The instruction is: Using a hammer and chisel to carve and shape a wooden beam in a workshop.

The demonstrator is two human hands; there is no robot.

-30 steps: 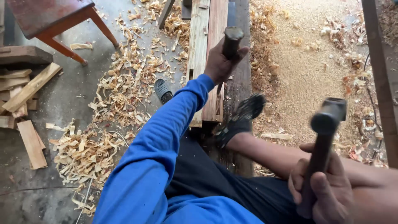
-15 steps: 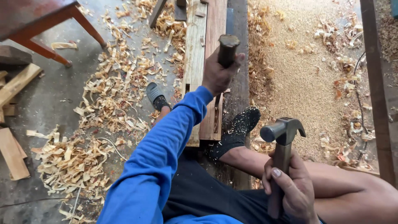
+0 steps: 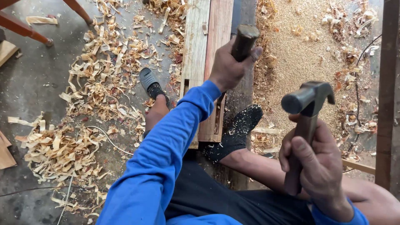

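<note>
My left hand (image 3: 228, 66) grips the dark wooden handle of a chisel (image 3: 244, 39), held upright over two planks: a pale plank (image 3: 196, 46) and a reddish plank (image 3: 218, 37) lying side by side on the floor. A rectangular slot (image 3: 186, 86) is cut in the pale plank near my arm. My right hand (image 3: 318, 166) holds a claw hammer (image 3: 307, 100) by its wooden shaft, the dark steel head raised to the right of the chisel. My blue sleeve (image 3: 166, 150) crosses the planks. My foot in a black sock (image 3: 237, 131) rests by the planks' near end.
Wood shavings (image 3: 100, 79) cover the grey concrete floor at left, sawdust (image 3: 300, 37) at right. A dark sandal (image 3: 149, 81) lies by the shavings. Red stool legs (image 3: 25, 29) stand at top left. A wooden post (image 3: 387, 91) runs down the right edge.
My right hand has lifted the hammer up and moved it rightward. The view has shifted closer to the planks. My left hand stays on the chisel handle.
</note>
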